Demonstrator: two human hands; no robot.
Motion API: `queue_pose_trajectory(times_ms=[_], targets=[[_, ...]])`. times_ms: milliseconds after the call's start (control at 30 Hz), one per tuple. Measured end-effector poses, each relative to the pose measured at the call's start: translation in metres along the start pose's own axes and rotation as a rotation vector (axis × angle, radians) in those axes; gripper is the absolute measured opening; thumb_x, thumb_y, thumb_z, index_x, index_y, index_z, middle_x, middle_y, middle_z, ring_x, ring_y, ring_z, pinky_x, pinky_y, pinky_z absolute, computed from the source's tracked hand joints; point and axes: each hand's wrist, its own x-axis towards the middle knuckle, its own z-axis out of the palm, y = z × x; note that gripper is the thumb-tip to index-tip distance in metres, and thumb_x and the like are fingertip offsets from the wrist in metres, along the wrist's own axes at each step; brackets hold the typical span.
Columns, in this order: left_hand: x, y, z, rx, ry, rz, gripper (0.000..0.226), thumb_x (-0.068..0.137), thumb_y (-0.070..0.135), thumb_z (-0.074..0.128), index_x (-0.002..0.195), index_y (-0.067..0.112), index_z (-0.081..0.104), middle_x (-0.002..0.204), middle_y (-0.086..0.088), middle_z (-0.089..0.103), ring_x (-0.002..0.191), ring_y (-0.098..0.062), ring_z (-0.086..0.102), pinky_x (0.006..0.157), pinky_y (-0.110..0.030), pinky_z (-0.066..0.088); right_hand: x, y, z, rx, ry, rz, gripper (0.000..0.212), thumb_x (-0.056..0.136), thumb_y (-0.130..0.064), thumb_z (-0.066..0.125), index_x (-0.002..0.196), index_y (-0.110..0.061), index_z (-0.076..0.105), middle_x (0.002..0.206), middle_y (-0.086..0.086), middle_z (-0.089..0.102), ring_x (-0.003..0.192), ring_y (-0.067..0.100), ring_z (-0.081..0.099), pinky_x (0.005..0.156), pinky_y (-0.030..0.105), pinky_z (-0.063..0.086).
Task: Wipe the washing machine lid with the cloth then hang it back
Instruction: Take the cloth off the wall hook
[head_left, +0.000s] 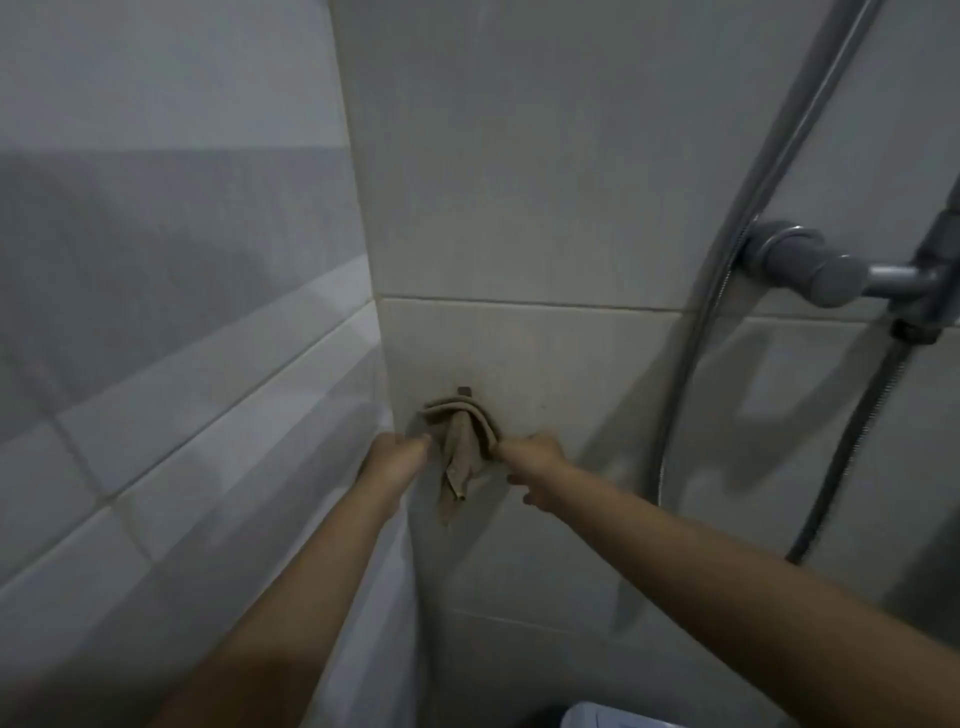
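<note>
**Both hands on the cloth at the wall hook**

You are facing a tiled wall with both arms stretched out ahead of you. The cloth, a tan, crumpled piece, is draped over a small dark hook fixed to the tile, and its longer end hangs down in a narrow tail between your two hands.

Your left hand reaches the cloth's left fold, fingers drawn together and the fingertips touching the fabric; the picture is too blurred to tell whether you actually pinch it. Your right hand meets the cloth's right edge with thumb and forefinger closed on the fabric, while its other fingers spread loose below, clear of the wall.

To your right, a shower hose curves down the wall beside a grey bracket that sticks out from the tile. At the bottom edge of the view, a pale corner of the washing machine just shows, well below the cloth and your hands.
</note>
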Motion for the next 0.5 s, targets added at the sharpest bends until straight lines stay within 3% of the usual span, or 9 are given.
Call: queue_pose_trajectory(times_ms=[100, 200, 267, 400, 500], targets=[[0.010, 0.002, 0.004, 0.045, 0.108, 0.163, 0.046, 0.080, 0.025, 0.065, 0.120, 0.006, 0.058, 0.121, -0.011, 0.065, 0.109, -0.030, 0.062, 0.095, -0.038, 0.049, 0.010, 0.005, 0.012, -0.289, 0.252, -0.325, 0.028, 0.077, -0.027, 0.068, 0.094, -0.007, 0.060, 0.093, 0.011, 0.067, 0.091, 0.028, 0.062, 0.077, 0.034, 0.050], [0.010, 0.009, 0.011, 0.154, 0.194, 0.317, 0.035, 0.081, 0.011, 0.065, 0.116, 0.009, 0.062, 0.105, -0.014, 0.070, 0.099, -0.029, 0.065, 0.081, -0.029, 0.048, 0.012, 0.003, 0.014, -0.531, 0.315, -0.512, 0.021, 0.080, -0.026, 0.063, 0.090, -0.008, 0.059, 0.098, 0.015, 0.065, 0.092, 0.033, 0.061, 0.074, 0.036, 0.050], [0.011, 0.012, 0.011, 0.246, 0.277, 0.417, 0.025, 0.079, 0.012, 0.065, 0.105, 0.011, 0.066, 0.095, -0.014, 0.071, 0.093, -0.031, 0.065, 0.076, -0.032, 0.050, 0.016, -0.001, 0.015, -0.679, 0.329, -0.571, 0.022, 0.084, -0.027, 0.059, 0.092, -0.006, 0.058, 0.102, 0.017, 0.062, 0.092, 0.036, 0.060, 0.073, 0.039, 0.051], [0.018, 0.015, 0.010, 0.380, 0.315, 0.502, 0.004, 0.076, 0.013, 0.066, 0.076, 0.010, 0.064, 0.083, -0.018, 0.068, 0.089, -0.035, 0.061, 0.070, -0.037, 0.051, 0.020, -0.007, 0.018, -0.742, 0.330, -0.654, 0.019, 0.087, -0.018, 0.051, 0.093, -0.002, 0.058, 0.103, 0.021, 0.061, 0.090, 0.040, 0.061, 0.069, 0.040, 0.049], [0.011, 0.021, 0.010, 0.348, 0.335, 0.532, 0.011, 0.075, 0.015, 0.064, 0.071, 0.013, 0.054, 0.088, -0.019, 0.062, 0.082, -0.034, 0.058, 0.067, -0.033, 0.044, 0.014, -0.013, 0.013, -0.703, 0.342, -0.738, 0.020, 0.081, -0.020, 0.055, 0.087, -0.001, 0.057, 0.099, 0.022, 0.059, 0.086, 0.040, 0.059, 0.066, 0.039, 0.047]])
